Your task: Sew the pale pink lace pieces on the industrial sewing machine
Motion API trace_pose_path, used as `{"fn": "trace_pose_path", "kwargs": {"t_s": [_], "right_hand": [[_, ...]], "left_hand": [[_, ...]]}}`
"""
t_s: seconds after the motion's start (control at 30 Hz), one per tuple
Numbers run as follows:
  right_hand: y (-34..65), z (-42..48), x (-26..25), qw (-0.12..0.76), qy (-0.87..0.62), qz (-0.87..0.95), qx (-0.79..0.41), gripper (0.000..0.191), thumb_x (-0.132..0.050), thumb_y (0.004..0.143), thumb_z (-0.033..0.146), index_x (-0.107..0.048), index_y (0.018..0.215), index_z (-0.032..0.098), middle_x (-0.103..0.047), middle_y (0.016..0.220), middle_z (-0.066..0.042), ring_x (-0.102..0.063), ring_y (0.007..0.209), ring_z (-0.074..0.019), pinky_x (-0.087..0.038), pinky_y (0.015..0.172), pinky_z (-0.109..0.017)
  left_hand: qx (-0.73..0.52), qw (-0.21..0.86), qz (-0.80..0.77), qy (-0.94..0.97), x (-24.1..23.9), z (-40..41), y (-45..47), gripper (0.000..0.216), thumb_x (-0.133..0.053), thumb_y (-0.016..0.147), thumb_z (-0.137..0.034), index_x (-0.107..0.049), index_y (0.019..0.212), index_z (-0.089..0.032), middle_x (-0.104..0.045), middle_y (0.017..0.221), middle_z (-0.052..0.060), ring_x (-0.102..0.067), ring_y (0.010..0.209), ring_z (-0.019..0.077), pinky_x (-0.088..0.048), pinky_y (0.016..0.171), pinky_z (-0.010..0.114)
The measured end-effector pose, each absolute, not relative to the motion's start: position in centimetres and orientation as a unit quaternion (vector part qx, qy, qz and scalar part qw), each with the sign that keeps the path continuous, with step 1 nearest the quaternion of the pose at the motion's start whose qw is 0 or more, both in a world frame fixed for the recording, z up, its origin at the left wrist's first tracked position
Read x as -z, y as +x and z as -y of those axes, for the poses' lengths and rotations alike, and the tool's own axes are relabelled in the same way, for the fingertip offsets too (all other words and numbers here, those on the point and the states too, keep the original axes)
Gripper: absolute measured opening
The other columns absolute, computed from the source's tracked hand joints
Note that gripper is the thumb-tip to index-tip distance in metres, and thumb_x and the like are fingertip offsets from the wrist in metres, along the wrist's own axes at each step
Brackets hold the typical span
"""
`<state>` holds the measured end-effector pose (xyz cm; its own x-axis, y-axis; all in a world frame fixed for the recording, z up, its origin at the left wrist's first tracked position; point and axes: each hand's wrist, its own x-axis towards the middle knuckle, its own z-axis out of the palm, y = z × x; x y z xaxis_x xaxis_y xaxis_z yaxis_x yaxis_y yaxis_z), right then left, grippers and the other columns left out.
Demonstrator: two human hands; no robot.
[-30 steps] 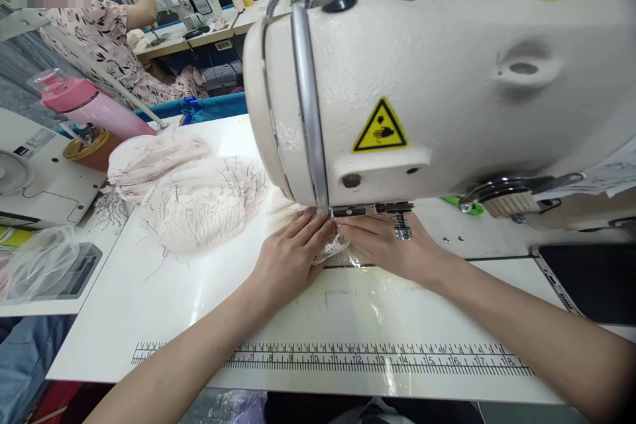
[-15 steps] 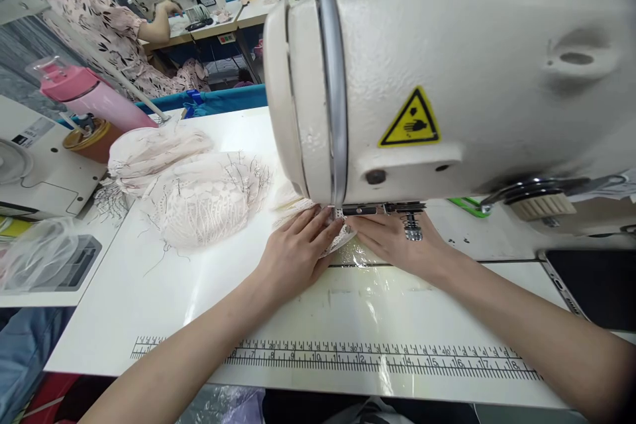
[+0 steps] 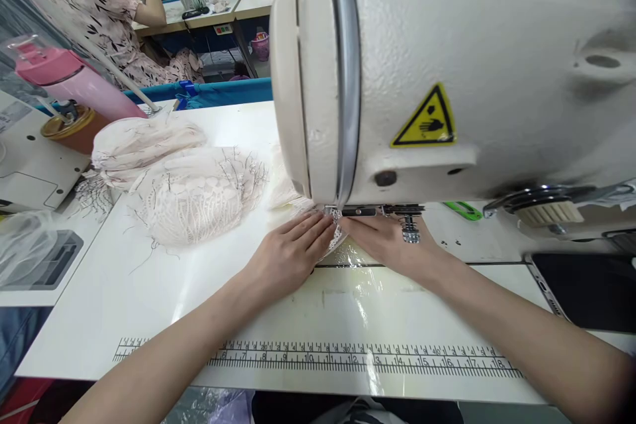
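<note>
A strip of white lace fabric (image 3: 338,236) lies under the needle area of a white sewing machine (image 3: 417,66). My left hand (image 3: 291,248) rests palm down on its left side, fingers stretched out close together and the tips near the presser foot. From the right, my right hand (image 3: 392,242) reaches in beside the lace, low and flat with fingers extended; the machine's metal attachment (image 3: 410,225) covers part of it. Pale fabric continues behind my left fingers. Left of the machine sits a bunched lace piece (image 3: 199,202) with loose dark threads.
A ruler strip (image 3: 318,358) runs along the table's front. A dark phone (image 3: 586,291) lies at right, green thread snips (image 3: 462,211) behind my right arm. At left are a pink bottle (image 3: 84,83) and a brown cup (image 3: 74,129). A co-worker (image 3: 99,26) sits beyond.
The view has shifted slightly, moving the table leftward in the picture. My hands stay at the lace, with the left fingers closer together. The co-worker's arm has risen.
</note>
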<state>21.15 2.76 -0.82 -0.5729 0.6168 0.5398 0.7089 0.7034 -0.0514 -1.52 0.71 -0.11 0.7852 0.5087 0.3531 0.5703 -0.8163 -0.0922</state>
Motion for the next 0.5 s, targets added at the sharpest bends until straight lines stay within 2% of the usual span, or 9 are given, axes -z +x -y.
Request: {"fn": "trace_pose_path", "kwargs": {"t_s": [0.07,0.13,0.3,0.5], "right_hand": [[21.2,-2.8,1.3,0.273,-0.331,0.890,0.153,0.016,-0.051,0.093,0.012,-0.065,0.092,0.021,-0.068,0.081,0.004,-0.050,0.064,-0.0093,-0.033,0.060,-0.028],[21.2,-2.7,1.6,0.262,-0.310,0.899,0.161,0.022,-0.049,0.091,0.008,-0.065,0.099,0.021,-0.071,0.092,0.001,-0.052,0.067,-0.0109,-0.031,0.057,-0.029],[20.9,-2.0,1.7,0.215,-0.300,0.924,0.096,0.032,-0.046,0.091,0.000,-0.062,0.110,0.020,-0.069,0.105,-0.004,-0.058,0.089,-0.0134,-0.040,0.073,-0.028],[20.3,-1.5,1.3,0.227,-0.297,0.919,0.121,0.028,-0.048,0.087,-0.004,-0.063,0.099,0.017,-0.070,0.100,0.000,-0.060,0.086,-0.0102,-0.040,0.075,-0.029]], "left_hand": [[0.146,0.084,0.286,-0.943,-0.2,-0.8,-1.9,0.039,-0.042,0.096,-0.010,-0.056,0.132,-0.004,-0.060,0.136,0.013,-0.059,0.125,0.0237,-0.051,0.107,0.040],[0.138,0.070,0.287,-0.945,-0.4,-1.0,-2.2,0.040,-0.041,0.096,-0.011,-0.056,0.132,-0.005,-0.060,0.136,0.013,-0.059,0.126,0.0236,-0.051,0.108,0.041],[0.152,0.060,0.294,-0.942,-0.6,-1.5,-2.6,0.038,-0.044,0.094,-0.009,-0.060,0.129,-0.009,-0.063,0.132,0.012,-0.061,0.123,0.0232,-0.052,0.107,0.042],[0.148,0.047,0.310,-0.938,-0.8,-1.4,-2.5,0.040,-0.048,0.091,-0.015,-0.058,0.130,-0.009,-0.063,0.133,0.012,-0.060,0.125,0.0255,-0.052,0.106,0.045]]}}
